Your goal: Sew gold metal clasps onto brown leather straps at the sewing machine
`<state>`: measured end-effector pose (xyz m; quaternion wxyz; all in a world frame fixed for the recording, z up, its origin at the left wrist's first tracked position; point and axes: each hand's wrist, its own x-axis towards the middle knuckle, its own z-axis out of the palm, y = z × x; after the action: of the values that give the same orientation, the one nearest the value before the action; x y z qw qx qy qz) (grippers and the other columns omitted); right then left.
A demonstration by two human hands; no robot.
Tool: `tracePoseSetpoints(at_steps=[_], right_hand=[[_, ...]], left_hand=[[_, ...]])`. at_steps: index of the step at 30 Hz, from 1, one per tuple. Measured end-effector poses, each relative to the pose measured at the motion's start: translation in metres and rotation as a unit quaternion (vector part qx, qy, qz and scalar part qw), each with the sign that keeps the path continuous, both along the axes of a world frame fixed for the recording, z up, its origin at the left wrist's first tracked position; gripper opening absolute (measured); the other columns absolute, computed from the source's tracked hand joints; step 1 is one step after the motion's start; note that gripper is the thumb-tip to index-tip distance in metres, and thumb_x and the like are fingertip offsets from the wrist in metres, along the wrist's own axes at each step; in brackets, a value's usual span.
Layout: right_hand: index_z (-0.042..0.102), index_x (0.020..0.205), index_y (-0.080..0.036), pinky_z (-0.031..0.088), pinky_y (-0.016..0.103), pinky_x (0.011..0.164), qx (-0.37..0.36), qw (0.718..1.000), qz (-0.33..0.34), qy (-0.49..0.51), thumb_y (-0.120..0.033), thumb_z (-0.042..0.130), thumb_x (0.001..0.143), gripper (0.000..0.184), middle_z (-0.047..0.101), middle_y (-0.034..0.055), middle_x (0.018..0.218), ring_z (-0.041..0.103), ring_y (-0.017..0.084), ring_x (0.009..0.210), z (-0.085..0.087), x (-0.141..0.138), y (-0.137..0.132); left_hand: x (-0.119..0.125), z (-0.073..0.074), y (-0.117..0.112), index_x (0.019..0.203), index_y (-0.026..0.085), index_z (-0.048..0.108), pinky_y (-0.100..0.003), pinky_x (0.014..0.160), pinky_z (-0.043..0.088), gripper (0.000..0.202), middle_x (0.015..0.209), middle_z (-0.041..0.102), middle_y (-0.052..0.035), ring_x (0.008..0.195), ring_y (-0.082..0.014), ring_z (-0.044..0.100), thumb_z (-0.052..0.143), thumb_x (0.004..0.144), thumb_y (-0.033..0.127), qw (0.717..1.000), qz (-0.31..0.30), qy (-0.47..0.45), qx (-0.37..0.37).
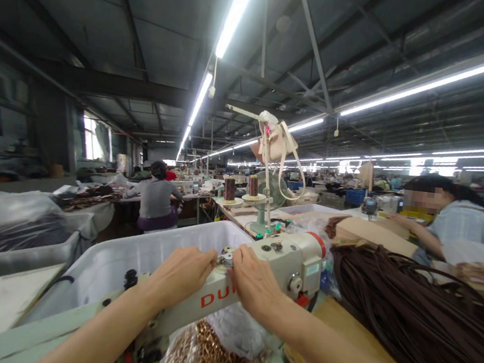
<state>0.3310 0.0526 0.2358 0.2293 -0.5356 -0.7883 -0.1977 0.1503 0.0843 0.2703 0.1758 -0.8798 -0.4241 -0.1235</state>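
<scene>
Both my hands are on top of a white sewing machine [287,262] with red lettering along its arm. My left hand [183,271] is closed, thumb and fingers pinched at a small round metal fitting [227,258] on the machine's top. On the other side of that fitting, my right hand [253,276] is closed too, its fingers curled down. What either pinch holds is too small or hidden to make out. Under the machine's arm lies a clear plastic bag [216,353] of gold-coloured metal chain.
A white plastic bin [115,257] stands behind the machine. Dark brown straps [402,310] are heaped at right. Two thread cones [229,189] and a green fan [273,191] stand beyond. One person [157,195] sits ahead at left; another [460,221] leans in at right.
</scene>
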Motion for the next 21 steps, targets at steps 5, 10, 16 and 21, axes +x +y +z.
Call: tracePoseSetpoints(at_steps=[5,10,16,21], right_hand=[[0.052,0.098,-0.017,0.040,0.030,0.059,-0.012,1.000,-0.007,0.014,-0.014,0.051,0.085,0.013,0.057,0.0064,0.099,0.056,0.023,0.088,0.007,-0.002,0.007],[0.053,0.096,-0.017,0.037,0.029,0.058,-0.017,0.999,-0.017,0.042,-0.018,0.054,0.085,0.012,0.059,0.0058,0.096,0.058,0.021,0.080,0.004,-0.006,0.019],[0.052,0.089,-0.019,0.037,0.027,0.063,-0.014,0.994,0.015,0.104,-0.024,0.054,0.089,0.006,0.059,0.0012,0.091,0.057,0.016,0.078,0.005,0.018,-0.007],[0.055,0.092,-0.019,0.039,0.025,0.065,-0.077,0.936,0.140,0.315,-0.043,0.054,0.091,0.024,0.057,-0.0007,0.081,0.053,0.015,0.073,-0.018,0.022,-0.072]], left_hand=[[-0.001,-0.002,0.003,0.087,0.022,0.056,-0.030,0.055,0.024,0.026,0.066,0.058,-0.0042,0.061,-0.0239,0.056,0.031,0.092,0.027,1.000,-0.016,-0.022,-0.001],[-0.001,-0.001,0.005,0.079,0.022,0.056,-0.030,0.056,0.022,0.023,0.061,0.053,-0.0019,0.057,-0.0204,0.051,0.035,0.089,0.026,0.996,-0.042,-0.070,-0.018],[-0.005,0.012,-0.031,0.083,0.022,0.054,-0.027,0.061,0.029,0.022,0.060,0.047,0.0035,0.059,-0.0155,0.047,0.033,0.091,0.029,0.975,-0.049,-0.214,-0.029],[-0.014,-0.040,-0.123,0.120,0.025,0.046,-0.020,0.043,0.022,0.054,0.057,0.040,0.0072,0.043,-0.0104,0.028,0.020,0.092,0.063,0.777,-0.006,-0.540,-0.324]])
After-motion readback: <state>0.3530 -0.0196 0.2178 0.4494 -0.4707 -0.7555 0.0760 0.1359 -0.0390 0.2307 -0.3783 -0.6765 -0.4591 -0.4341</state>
